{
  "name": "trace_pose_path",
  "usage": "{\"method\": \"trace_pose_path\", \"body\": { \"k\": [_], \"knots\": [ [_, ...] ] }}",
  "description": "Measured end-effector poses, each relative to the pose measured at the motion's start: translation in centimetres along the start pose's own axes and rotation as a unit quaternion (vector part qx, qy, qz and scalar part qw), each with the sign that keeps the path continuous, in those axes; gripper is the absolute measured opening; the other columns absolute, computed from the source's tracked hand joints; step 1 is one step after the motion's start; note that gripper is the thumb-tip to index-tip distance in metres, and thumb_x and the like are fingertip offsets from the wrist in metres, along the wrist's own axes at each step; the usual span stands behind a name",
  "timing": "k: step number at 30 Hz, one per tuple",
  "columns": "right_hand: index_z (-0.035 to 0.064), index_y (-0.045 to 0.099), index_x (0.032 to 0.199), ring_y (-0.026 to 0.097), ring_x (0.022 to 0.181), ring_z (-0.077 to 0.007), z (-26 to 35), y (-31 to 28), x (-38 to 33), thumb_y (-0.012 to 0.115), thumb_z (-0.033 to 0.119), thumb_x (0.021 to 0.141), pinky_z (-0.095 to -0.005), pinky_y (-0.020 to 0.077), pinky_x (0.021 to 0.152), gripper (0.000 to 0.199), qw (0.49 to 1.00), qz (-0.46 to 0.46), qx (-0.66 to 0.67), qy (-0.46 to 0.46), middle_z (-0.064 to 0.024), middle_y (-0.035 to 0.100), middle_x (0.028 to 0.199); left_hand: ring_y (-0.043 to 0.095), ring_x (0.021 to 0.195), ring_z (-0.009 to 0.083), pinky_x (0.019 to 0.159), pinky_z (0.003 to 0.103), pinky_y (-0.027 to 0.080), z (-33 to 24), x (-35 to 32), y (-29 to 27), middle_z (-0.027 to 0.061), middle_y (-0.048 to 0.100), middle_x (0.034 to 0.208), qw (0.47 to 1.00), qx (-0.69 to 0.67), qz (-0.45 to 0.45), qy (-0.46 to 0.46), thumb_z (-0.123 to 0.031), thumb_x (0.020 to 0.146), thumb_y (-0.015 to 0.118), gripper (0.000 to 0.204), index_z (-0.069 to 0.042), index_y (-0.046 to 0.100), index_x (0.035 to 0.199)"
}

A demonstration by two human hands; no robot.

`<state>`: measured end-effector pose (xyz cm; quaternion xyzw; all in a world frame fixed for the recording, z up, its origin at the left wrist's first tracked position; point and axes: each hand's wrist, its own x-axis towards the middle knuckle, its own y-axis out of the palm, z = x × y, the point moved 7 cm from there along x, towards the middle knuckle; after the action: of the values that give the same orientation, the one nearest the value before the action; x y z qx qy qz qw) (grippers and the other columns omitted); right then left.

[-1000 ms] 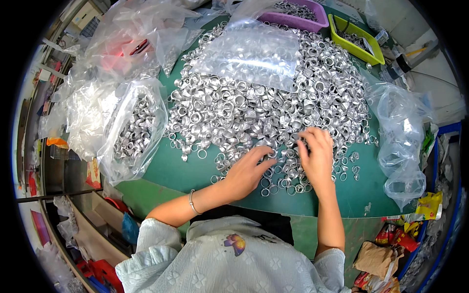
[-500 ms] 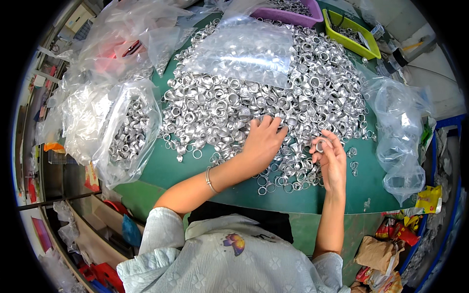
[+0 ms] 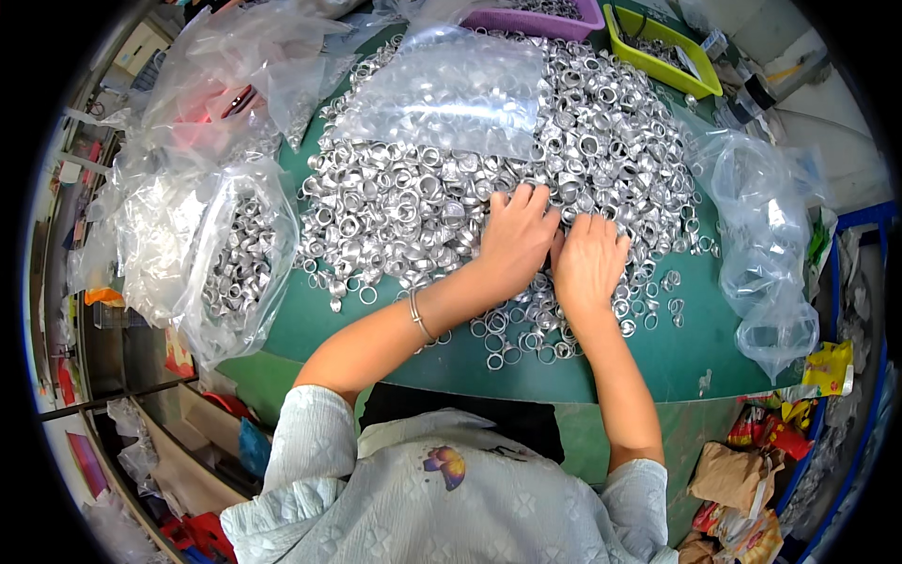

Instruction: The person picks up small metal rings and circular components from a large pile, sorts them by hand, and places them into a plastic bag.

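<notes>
A wide heap of silver metal rings covers the middle of the green table. My left hand reaches into its near side, back up and fingers curled down among the rings. Close beside it, almost touching, my right hand also bends its fingers down into the heap. Both hands are closed, but their fingertips are hidden, so whatever they grip cannot be made out. Some loose rings lie spread toward the table's near edge, below the hands. A clear plastic bag rests flat on the far part of the heap.
An open plastic bag holding rings stands at left, beside more crumpled plastic. Purple and yellow-green baskets sit at the back. A long clear bag lies at right. The green table curves at its near edge.
My right hand, earlier raised palm-in with a ring at its fingers, has turned over and come down left into the heap beside my left hand. My left hand has shifted slightly farther away.
</notes>
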<state>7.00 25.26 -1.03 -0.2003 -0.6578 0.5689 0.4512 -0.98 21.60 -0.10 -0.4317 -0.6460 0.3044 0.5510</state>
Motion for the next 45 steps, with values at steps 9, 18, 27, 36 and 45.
{"method": "trace_pose_path", "body": {
  "k": [9,18,27,36,45],
  "knots": [
    [0.0044,0.052,0.076,0.049,0.058,-0.0179,-7.6,0.5,-1.8,0.049,0.007,0.079,-0.0281,0.0337,0.044,0.004,0.777,0.118,0.556,0.27,-0.0063,0.055,0.075,0.058,0.085,0.0182,0.071,0.028,0.046,3.3,-2.2,-2.4,0.0068,0.06,0.097,0.73,-0.614,0.005,-0.299,0.0,0.085,0.049,0.02,-0.002,0.058,0.103],
    [0.0039,0.049,0.088,0.053,0.068,-0.0178,-8.0,-0.3,-4.3,0.05,0.006,0.081,-0.0243,0.041,0.047,0.007,0.354,0.066,0.897,0.256,-0.0102,0.053,0.081,0.051,0.07,0.0143,0.065,0.027,0.043,0.5,-7.2,-1.3,0.0022,0.053,0.084,0.72,-0.609,0.12,-0.312,0.005,0.078,0.057,0.029,-0.002,0.057,0.106],
    [0.0052,0.061,0.087,0.058,0.063,-0.0314,-4.2,-2.9,-6.0,0.074,0.022,0.072,-0.0392,0.0442,0.056,0.026,0.967,0.13,0.211,0.052,-0.0112,0.059,0.076,0.052,0.085,0.0282,0.072,0.038,0.043,-1.9,-3.0,-0.5,0.0107,0.052,0.092,0.983,-0.182,0.033,-0.009,0.0,0.077,0.059,0.02,-0.001,0.061,0.097],
    [0.0043,0.063,0.082,0.057,0.063,-0.0293,-7.2,-1.4,-6.2,0.066,0.006,0.071,-0.038,0.0446,0.055,0.012,0.874,0.15,0.444,0.131,-0.0104,0.057,0.073,0.054,0.081,0.0291,0.071,0.04,0.041,-0.4,-2.8,-0.6,0.01,0.055,0.087,0.976,-0.209,0.013,-0.06,-0.003,0.077,0.061,0.015,-0.002,0.063,0.092],
    [0.0022,0.062,0.072,0.054,0.066,-0.0197,-5.1,-3.1,-5.7,0.068,0.005,0.074,-0.0335,0.0417,0.054,0.006,0.938,0.084,0.334,0.046,-0.0063,0.055,0.074,0.055,0.08,0.0296,0.07,0.039,0.041,-1.5,-2.9,0.2,0.0097,0.057,0.085,0.974,-0.216,0.036,-0.05,-0.004,0.077,0.062,0.015,-0.003,0.063,0.092]
  ]
}}
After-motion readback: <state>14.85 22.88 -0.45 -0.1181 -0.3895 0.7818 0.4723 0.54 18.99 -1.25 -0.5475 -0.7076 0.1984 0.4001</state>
